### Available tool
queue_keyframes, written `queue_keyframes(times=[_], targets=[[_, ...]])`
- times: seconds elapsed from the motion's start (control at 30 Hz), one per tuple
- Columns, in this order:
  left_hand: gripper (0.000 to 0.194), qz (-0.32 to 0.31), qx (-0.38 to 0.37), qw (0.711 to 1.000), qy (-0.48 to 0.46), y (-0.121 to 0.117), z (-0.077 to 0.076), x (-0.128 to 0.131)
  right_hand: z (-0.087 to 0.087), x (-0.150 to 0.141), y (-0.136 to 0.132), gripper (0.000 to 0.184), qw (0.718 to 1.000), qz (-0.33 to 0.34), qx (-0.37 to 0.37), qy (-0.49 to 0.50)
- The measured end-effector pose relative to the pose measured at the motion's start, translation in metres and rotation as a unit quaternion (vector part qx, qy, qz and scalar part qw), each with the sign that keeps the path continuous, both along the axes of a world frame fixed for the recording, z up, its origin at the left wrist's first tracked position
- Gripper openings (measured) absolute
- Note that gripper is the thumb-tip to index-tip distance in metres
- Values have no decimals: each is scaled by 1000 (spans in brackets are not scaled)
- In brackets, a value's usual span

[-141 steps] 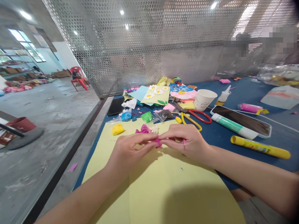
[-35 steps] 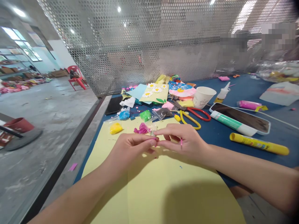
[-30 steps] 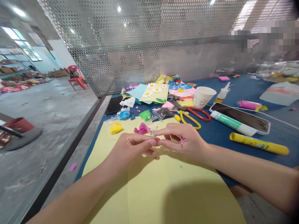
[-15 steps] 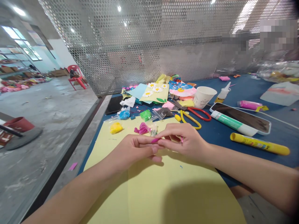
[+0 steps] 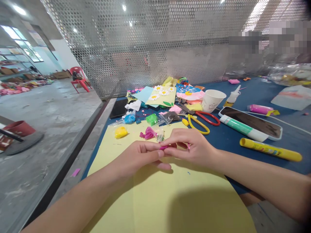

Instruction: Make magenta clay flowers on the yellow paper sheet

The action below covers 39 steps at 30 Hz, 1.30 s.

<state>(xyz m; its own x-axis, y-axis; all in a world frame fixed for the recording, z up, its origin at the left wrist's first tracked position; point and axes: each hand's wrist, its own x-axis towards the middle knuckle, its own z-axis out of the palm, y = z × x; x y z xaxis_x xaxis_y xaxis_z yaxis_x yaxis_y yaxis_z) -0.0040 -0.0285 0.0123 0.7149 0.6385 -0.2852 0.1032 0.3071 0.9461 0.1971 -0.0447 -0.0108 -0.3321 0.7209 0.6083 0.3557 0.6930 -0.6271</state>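
My left hand (image 5: pixel 141 155) and my right hand (image 5: pixel 191 147) meet fingertip to fingertip above a pale yellow paper sheet (image 5: pixel 170 200). Between them they pinch a small piece of pink clay (image 5: pixel 164 147). Both hands are closed around it. Just beyond the fingers lies a crumpled pink clay bag (image 5: pixel 148 133). A thin pink strip sticks to my right hand's fingers.
Small bags of yellow (image 5: pixel 120 131), blue (image 5: pixel 129 118) and green clay (image 5: pixel 152 119) lie at the sheet's far edge. Scissors (image 5: pixel 201 121), a paper cup (image 5: pixel 212 100), glue sticks (image 5: pixel 270 150), a phone (image 5: pixel 252 122) and flower cards (image 5: pixel 161 95) cover the blue table. A perforated metal screen stands behind.
My fingers have kept working the pink clay between both hands; my left hand's lower fingers have spread a little. The hands stay in nearly the same place.
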Motion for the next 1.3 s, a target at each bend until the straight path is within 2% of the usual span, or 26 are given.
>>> queue_keyframes(times=[0.4,0.5,0.63,0.87,1.1,1.3], targets=[[29,-12,20,1000,18,0,0,-1,-2,-4,-2,14,999,11,20,27],[34,26,32,999,13,1,1,0,0,-3,-2,19,999,3,16,33],[34,74,41,996,28,1,2,1,2,0,-1,12,999,2,26,30],[31,49,77,995,33,0,2,3,1,-2,-3,7,999,3,25,28],[26,44,77,996,31,-1,0,3,0,-1,-4,8,1000,1,23,17],[26,63,66,995,31,-1,-1,4,-1,0,-2,9,1000,3,18,-3]])
